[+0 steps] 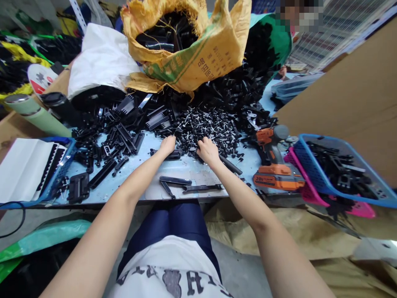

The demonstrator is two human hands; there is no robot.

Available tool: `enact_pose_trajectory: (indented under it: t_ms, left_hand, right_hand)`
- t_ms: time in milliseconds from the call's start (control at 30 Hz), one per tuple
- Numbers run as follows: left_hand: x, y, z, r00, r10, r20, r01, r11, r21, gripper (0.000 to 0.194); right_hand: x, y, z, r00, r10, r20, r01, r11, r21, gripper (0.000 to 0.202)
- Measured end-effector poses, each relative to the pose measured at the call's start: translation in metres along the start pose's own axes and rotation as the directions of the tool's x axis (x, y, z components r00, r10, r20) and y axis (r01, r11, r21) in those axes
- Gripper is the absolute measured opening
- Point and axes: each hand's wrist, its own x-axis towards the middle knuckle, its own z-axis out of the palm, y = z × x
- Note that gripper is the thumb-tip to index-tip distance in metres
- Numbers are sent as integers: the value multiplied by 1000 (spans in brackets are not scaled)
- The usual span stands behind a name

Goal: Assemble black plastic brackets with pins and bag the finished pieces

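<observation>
Bordering one small-parts pile (214,126), two hands (168,145) (209,152) (bare) curl.

Whatever the fingers of the left hand (168,145) and the right hand (208,151) touch is too small and too covered to tell, and single pieces in the heap of small parts (214,125) merge into one another. The yellow sack (223,62) runs off the top edge, its finer print unreadable. White sheets (25,167) are cut off at left, a blue basket (307,165) at right and the shirt (155,257) at the bottom, while a pixelated patch (299,14) masks the upper right.
</observation>
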Motion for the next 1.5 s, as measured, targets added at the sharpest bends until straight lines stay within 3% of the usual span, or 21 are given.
enact_pose_trajectory:
  t_ms: [133,233,300,400,467,600,700,833,900,967,1100,1167,1400,1500]
  left_hand:
    - [-1,-1,0,998,55,-20,-56,998,-17,30]
    - [3,2,-1,998,65,-11,-65,998,-26,20]
    - [5,3,-3,999,48,-24,-49,998,-38,20]
    - [-1,2,-10,997,31,-76,-36,997,-65,24]
    - [-16,-3,-15,989,58,-132,-72,993,-96,24]
    - [-76,-20,-22,920,222,-324,-296,934,-201,15]
    - [-130,-34,-21,879,294,-374,-388,898,-206,16]
    - [-176,-44,-18,916,331,-228,-358,930,-89,16]
    - [-185,-42,-20,937,321,-141,-324,946,-3,17]
    - [-187,-37,-24,947,312,-78,-306,949,82,18]
    - [-185,-27,-28,943,332,-12,-323,924,204,23]
    - [-183,-27,-23,927,373,-29,-360,910,204,24]
    - [-183,-49,18,780,515,-355,-531,845,57,24]
    - [-184,-59,31,766,511,-390,-544,838,30,27]
  right_hand:
    - [0,6,0,991,-137,-6,137,990,19,20]
    - [-9,5,-7,992,-60,-110,80,979,187,21]
    - [-26,2,-15,989,-2,-146,60,917,394,21]
    - [-63,-4,-24,994,-107,6,78,760,645,22]
    - [-86,-6,-27,970,-200,137,49,715,698,21]
    - [-106,-8,-34,935,-235,266,24,789,614,17]
    - [-104,-16,-44,921,-291,260,156,885,438,17]
    - [-101,-36,-48,856,-442,268,388,892,231,16]
    - [-103,-44,-45,834,-463,301,422,886,193,17]
    - [-106,-48,-40,845,-436,308,397,899,184,18]
    - [-112,-43,-33,885,-390,253,335,912,236,19]
    - [-116,-40,-31,899,-382,216,317,906,283,19]
    - [-127,-31,-15,936,-338,-101,341,793,505,24]
    - [-130,-30,-12,930,-325,-173,364,747,556,25]
